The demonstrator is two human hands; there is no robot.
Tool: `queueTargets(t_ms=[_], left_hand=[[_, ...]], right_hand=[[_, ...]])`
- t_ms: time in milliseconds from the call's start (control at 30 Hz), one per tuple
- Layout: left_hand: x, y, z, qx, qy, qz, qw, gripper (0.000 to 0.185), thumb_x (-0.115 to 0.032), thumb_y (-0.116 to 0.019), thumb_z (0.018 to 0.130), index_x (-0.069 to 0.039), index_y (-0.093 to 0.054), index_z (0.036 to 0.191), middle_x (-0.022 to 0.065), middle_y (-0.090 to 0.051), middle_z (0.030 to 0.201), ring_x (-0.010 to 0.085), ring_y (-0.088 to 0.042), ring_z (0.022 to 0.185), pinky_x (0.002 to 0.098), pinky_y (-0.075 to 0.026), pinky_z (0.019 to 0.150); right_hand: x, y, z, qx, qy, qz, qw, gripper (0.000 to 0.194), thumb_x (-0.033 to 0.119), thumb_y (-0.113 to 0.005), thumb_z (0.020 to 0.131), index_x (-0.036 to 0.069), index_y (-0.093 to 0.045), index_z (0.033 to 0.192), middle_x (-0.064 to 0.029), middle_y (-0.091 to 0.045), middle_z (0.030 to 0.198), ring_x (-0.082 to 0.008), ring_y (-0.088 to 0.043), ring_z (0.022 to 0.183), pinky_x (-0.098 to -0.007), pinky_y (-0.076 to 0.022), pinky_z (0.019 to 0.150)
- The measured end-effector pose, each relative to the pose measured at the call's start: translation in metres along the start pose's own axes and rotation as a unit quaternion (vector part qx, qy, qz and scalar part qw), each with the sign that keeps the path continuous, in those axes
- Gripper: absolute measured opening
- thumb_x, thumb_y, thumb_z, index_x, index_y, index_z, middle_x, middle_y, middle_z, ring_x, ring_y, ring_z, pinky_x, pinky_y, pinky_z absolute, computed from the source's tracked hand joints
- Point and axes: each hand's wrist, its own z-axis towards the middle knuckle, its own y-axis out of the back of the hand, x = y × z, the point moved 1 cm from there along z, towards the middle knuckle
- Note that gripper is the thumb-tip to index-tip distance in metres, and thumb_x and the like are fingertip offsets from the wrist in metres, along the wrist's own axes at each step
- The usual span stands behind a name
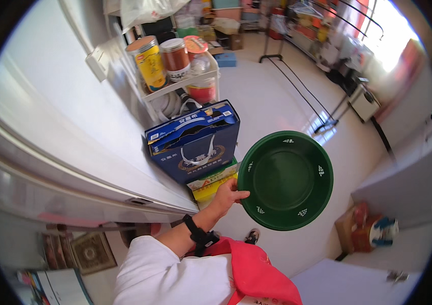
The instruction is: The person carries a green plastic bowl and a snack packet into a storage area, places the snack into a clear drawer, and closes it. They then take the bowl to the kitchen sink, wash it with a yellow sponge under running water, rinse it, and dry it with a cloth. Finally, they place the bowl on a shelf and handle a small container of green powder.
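Note:
My left hand (228, 196) grips the left rim of a round green plastic basin (284, 181), thumb over the inner edge. The basin is held above the floor with its inside facing up, and small groups of white marks dot its inner wall. My right hand is out of view. Close beyond my left hand stand a yellow and green carton (212, 182) and a dark blue gift box with white rope handles (200, 146), its top torn.
A white shelf cart (181, 86) with jars stands beyond the blue box. The black metal frame of a garment rack (296, 82) spans the tiled floor. A white door (338, 284) is at the lower right, near a cardboard box (347, 228). A white doorframe curves along the left.

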Motion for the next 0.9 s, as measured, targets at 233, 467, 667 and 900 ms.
queueTargets(t_ms=[233,467,667,900], left_hand=[[0.0,-0.025,0.013,-0.068,-0.035,0.02,0.997,0.036,-0.012,-0.07,0.071,-0.004,-0.054,0.102,0.0018,-0.059,0.089,0.0108,-0.057,0.077,0.0238,-0.047,0.068],[-0.01,-0.019,0.046,-0.093,-0.074,0.065,0.991,0.031,-0.008,-0.071,0.07,0.0,-0.054,0.095,0.0037,-0.058,0.084,0.0101,-0.055,0.069,0.0226,-0.045,0.062],[-0.056,0.01,0.062,-0.123,-0.098,0.106,0.982,0.029,-0.009,-0.071,0.067,-0.003,-0.055,0.091,0.0035,-0.055,0.062,0.0071,-0.05,0.054,0.0221,-0.04,0.052],[-0.134,0.069,0.059,-0.226,-0.33,0.085,0.912,0.035,-0.007,-0.069,0.072,-0.004,-0.055,0.104,0.0055,-0.059,0.084,0.0099,-0.056,0.072,0.0242,-0.046,0.067]], right_hand=[[0.303,0.057,0.014,0.266,0.158,0.164,0.937,0.067,0.062,-0.035,0.084,0.006,-0.043,0.121,-0.0128,-0.053,0.116,-0.0262,-0.051,0.105,-0.0463,-0.0422,0.085],[0.483,-0.027,-0.06,0.456,0.262,0.188,0.829,0.051,0.041,-0.044,0.089,0.007,-0.04,0.127,-0.0093,-0.048,0.124,-0.0255,-0.049,0.109,-0.0454,-0.0414,0.089],[0.532,-0.096,-0.068,0.298,0.261,0.192,0.898,0.045,0.009,-0.056,0.084,0.005,-0.041,0.125,-0.0086,-0.05,0.12,-0.0245,-0.051,0.106,-0.0366,-0.0433,0.09],[0.65,-0.191,-0.115,0.247,0.503,0.074,0.825,0.044,0.005,-0.06,0.079,-0.001,-0.045,0.12,-0.01,-0.052,0.113,-0.0216,-0.052,0.101,-0.0324,-0.0443,0.086]])
